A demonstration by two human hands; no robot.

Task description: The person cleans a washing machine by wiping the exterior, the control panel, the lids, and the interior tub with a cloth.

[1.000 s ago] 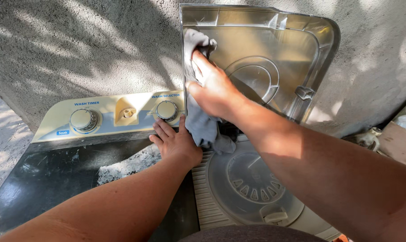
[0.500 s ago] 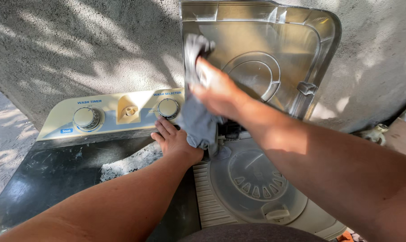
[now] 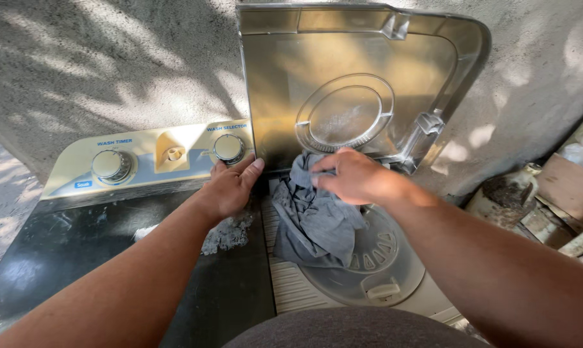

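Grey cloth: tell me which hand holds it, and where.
The right hand grips the grey cloth at its bunched upper end; the left hand holds nothing.

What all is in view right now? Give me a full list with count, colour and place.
cloth: one, grey, draped over the inner cover, in the right hand
lid: one, clear with a golden tint, raised upright against the wall
inner cover: one, clear, round, over the right tub
dark lid: one, black, shut over the left tub, with a white smear by the left hand
panel: one, cream and blue, along the back of the washer
knobs: two, silver, on the panel
wall: one, grey, rough, behind the washer
debris: several pieces, brown and pale, at far right
left hand: flat on the washer below the right knob
right hand: gripping the cloth at the lid's base
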